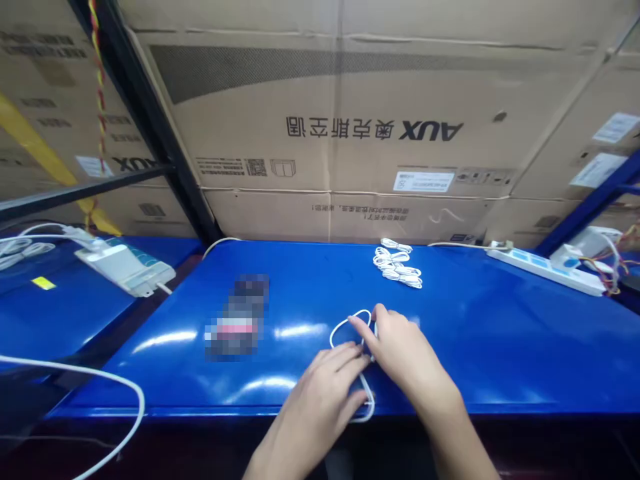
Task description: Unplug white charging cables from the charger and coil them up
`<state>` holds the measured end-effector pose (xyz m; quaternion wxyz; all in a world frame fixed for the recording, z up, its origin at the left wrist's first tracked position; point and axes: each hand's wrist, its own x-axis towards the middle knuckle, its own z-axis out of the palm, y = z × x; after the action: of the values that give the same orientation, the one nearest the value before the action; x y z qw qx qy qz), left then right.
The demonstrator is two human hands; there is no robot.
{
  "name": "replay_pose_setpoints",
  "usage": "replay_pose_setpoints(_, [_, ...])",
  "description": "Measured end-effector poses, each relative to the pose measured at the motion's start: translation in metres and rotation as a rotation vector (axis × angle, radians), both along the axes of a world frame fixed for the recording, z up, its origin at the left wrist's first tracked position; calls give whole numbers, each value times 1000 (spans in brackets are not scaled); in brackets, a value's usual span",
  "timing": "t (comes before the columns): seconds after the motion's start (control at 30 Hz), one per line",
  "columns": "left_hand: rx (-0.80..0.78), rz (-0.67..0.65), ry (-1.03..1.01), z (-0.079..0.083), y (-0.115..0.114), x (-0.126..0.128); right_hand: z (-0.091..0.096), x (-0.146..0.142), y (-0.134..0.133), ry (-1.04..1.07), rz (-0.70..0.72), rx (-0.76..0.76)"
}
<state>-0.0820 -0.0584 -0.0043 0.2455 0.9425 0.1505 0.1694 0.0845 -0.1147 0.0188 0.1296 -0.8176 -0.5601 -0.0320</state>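
A thin white cable [345,330] forms a long loop on the blue workbench [480,340], close to its front edge. My right hand [403,350] pinches the top of the loop between thumb and fingers. My left hand [317,403] lies lower on the loop, its fingers and thumb around the cable. Part of the cable is hidden under both hands. Farther back lies a bundle of white cables [397,263], apart from my hands. A pixel-blurred bottle [239,317] lies on its side to the left of my hands.
A white power strip [545,271] lies along the bench's back right edge, with plugs and wires beyond it. Stacked cardboard AUX cartons [325,120] stand behind. On a blue surface at left lies a white device [125,267] with cables. A white cable [100,377] crosses the lower left.
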Motion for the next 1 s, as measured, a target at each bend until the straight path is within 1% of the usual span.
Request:
replay_pose_setpoints(0.07, [-73, -45, -36, 3, -5, -4, -2, -5, 5, 17, -41, -36])
replay_pose_setpoints(0.1, [-95, -61, -48, 4, -7, -6, -4, -8, 7, 17, -40, -48])
replay_pose_setpoints(0.17, [-104, -78, -58, 7, -10, -10, -8, -11, 10, 0, 8, -37])
replay_pose_setpoints(0.3, [-42, -23, -31, 6, -7, -17, -23, -4, 12, -26, 127, 38])
replay_pose_setpoints(0.43, [88, 19, 0, 3, -1, -16, -38, 10, 8, -35, 202, 60])
replay_pose_setpoints(0.53, [163, 13, -8, 3, -1, -12, -44, 13, 0, -80, 202, 72])
replay_pose_setpoints(0.6, [142, 20, -35, 3, -1, -10, -46, 11, -6, -144, 173, 76])
replay_pose_setpoints(0.63, [97, 35, -66, 3, -1, -10, -47, 10, -8, -175, 163, 73])
replay_pose_setpoints(0.7, [-84, 109, -162, 2, -1, -10, -48, 8, -12, -216, 160, 51])
replay_pose_setpoints(0.8, [-493, 272, -368, 3, 2, -10, -51, 7, -13, -234, 186, 8])
replay_pose_setpoints(0.87, [-717, 353, -483, 5, 5, -7, -54, 7, -12, -219, 234, 7])
replay_pose_setpoints(0.9, [-787, 375, -517, 7, 8, -5, -55, 6, -12, -201, 267, 19])
replay_pose_setpoints(0.93, [-825, 385, -531, 10, 11, -2, -56, 6, -12, -173, 301, 36])
replay_pose_setpoints(0.97, [-830, 386, -525, 13, 14, 0, -56, 5, -13, -135, 330, 58])
replay_pose_setpoints(1.0, [-802, 379, -514, 17, 18, 3, -55, 5, -14, -85, 352, 75])
